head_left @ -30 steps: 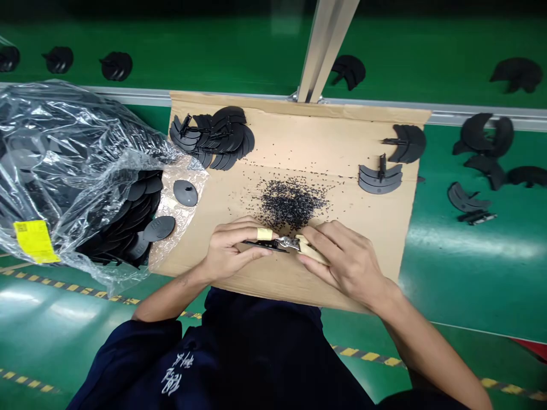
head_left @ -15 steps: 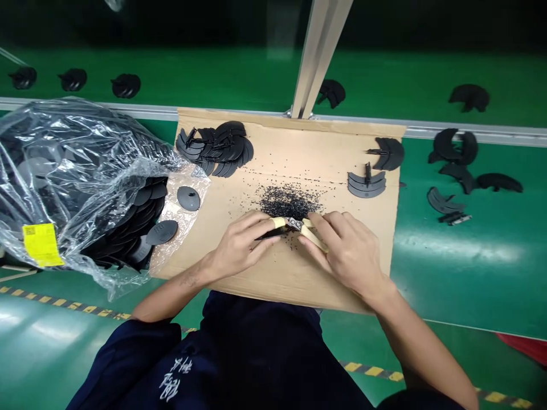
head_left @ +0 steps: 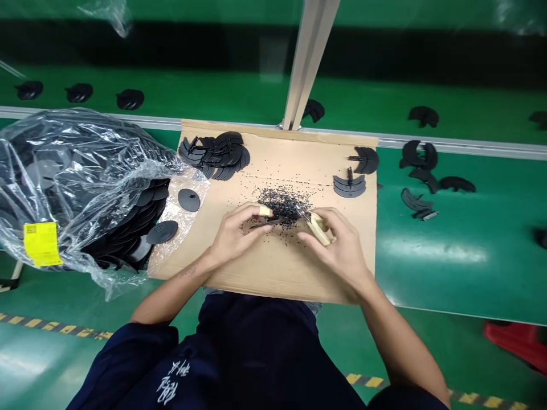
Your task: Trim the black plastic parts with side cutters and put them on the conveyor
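Observation:
Between its thumb and fingers, my left hand (head_left: 239,230) pinches a dark plastic part (head_left: 260,224), mostly hidden by the fingers; a pale yellow wrap covers one fingertip. My right hand (head_left: 342,245) grips cutting pliers (head_left: 319,229) with cream handles, their metal jaws pointing up and left, apart from the part. Just beyond both hands lies a pile of tiny black plastic bits (head_left: 284,202), scattered over a cardboard sheet (head_left: 265,279).
A clear plastic bag (head_left: 85,148) of black oval pieces lies open at left, two loose ovals (head_left: 188,200) beside it. Curved black parts are stacked (head_left: 217,154) at the cardboard's back left; others (head_left: 349,185) lie back right and on the green table (head_left: 448,250). A metal post (head_left: 305,68) stands behind.
The pliers have come away from the dark part, moving right, and their handles are spread wider. The left hand still pinches the part. The view has shifted slightly.

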